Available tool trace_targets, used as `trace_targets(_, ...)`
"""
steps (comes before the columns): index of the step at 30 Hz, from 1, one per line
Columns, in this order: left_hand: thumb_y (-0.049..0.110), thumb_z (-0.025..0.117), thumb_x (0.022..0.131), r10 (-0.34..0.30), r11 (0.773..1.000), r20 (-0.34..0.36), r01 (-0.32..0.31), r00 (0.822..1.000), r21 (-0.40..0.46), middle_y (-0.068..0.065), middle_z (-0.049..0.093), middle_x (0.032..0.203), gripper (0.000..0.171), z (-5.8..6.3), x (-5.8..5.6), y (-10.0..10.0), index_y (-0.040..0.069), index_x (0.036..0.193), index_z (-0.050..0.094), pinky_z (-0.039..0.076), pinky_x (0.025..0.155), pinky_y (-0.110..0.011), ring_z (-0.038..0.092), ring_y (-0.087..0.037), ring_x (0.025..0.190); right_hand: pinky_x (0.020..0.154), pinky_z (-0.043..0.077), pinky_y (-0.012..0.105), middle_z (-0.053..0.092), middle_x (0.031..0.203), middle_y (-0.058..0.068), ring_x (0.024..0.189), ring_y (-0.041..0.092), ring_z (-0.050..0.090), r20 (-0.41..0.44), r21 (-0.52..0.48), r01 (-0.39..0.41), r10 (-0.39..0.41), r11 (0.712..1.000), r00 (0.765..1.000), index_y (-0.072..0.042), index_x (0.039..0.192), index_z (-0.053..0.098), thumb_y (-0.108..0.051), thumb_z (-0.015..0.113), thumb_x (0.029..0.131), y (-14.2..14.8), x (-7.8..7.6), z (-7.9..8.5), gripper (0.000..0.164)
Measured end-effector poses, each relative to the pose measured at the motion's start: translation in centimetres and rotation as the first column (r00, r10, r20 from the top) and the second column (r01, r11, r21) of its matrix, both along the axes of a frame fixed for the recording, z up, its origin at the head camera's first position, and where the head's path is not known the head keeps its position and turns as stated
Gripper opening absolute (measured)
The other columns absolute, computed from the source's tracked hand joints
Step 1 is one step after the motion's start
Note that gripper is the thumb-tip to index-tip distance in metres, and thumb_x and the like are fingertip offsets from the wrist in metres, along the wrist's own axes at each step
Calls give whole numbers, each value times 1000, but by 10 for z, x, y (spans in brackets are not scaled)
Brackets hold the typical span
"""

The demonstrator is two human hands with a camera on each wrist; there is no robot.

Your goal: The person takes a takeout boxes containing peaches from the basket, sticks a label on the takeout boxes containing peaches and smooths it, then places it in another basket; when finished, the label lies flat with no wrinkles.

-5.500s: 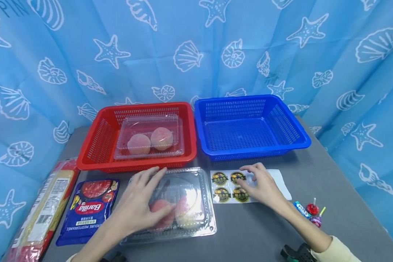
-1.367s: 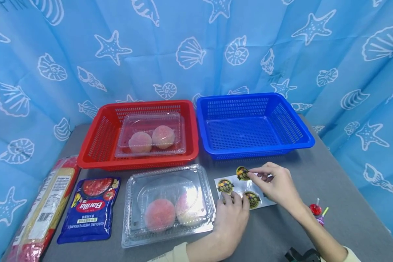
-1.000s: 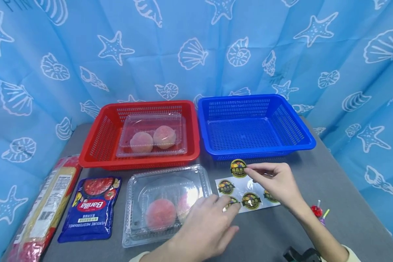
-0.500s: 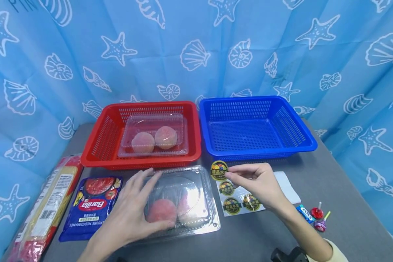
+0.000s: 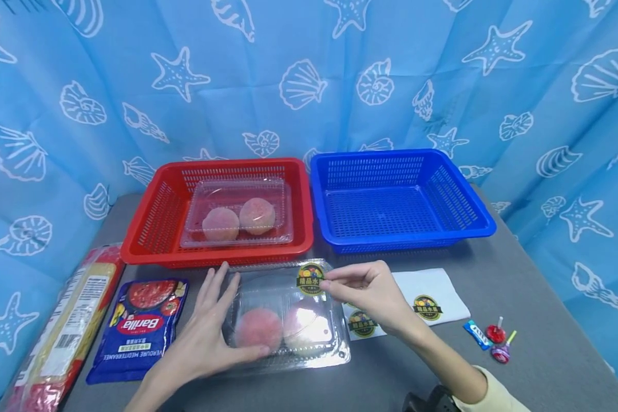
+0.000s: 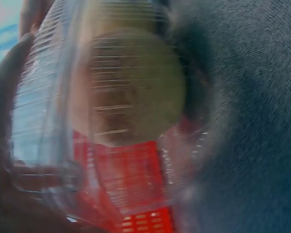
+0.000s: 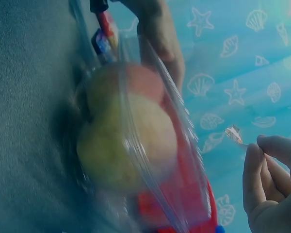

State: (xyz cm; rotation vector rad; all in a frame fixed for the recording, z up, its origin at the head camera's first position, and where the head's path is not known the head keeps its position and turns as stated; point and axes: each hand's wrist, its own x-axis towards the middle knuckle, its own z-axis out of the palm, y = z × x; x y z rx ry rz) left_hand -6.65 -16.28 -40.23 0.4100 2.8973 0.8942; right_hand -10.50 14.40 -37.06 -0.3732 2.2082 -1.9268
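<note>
My right hand (image 5: 376,294) pinches a round black-and-gold fruit sticker (image 5: 309,278) by its edge. In the head view the sticker overlaps the back right corner of a clear lidded plastic container (image 5: 337,349). In the right wrist view the sticker (image 7: 234,134) stands out from the thumb and index fingertips (image 7: 259,143), apart from the container. Two peaches (image 5: 259,330) show through the lid. My left hand (image 5: 203,332) lies spread over the container's left end, fingers toward the back edge, thumb toward the front. It hides that end of the container.
A white sticker sheet (image 5: 438,280) with more labels lies partly under my right hand. Behind stand a red basket (image 5: 134,234) holding another container of peaches and a blue basket (image 5: 407,234). A Barilla pouch (image 5: 139,332), a spaghetti pack (image 5: 72,326) and lollipops (image 5: 499,353) flank the work.
My left hand has left the sticker sheet for the container's left end. The container has shifted slightly right. My right hand has lifted the sticker off the sheet and carried it left over the lid.
</note>
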Motion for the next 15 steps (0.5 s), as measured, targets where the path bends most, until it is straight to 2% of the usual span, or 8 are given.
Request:
trace_targets(4,75,80,67,14,1000,-13,-14,1000,-1,-10,7,174,126,-3,-4,6,10,162,28,27,110,-80,2,-46,158,70,64,30,78,97,24,73,16,77,23,16,-32,31,999,999,8,109,75,-10,77,89,-10,-3,-2,27)
trace_targets(11,78,78,66,29,999,-4,-29,1000,-22,-8,7,174,127,-5,-5,10,13,163,27,29,111,-78,2,-44,159,69,65,36,79,97,20,75,22,78,66,50,-66,63,997,996,4,109,76,-14,79,87,-24,-7,-6,28)
trace_targets(15,75,80,66,20,1000,-23,-20,1000,-12,-9,7,174,126,-6,-5,10,10,162,29,29,111,-78,2,-44,159,69,65,37,79,97,21,76,25,78,98,29,-99,96,995,991,5,109,75,-13,80,87,-33,-8,-9,29)
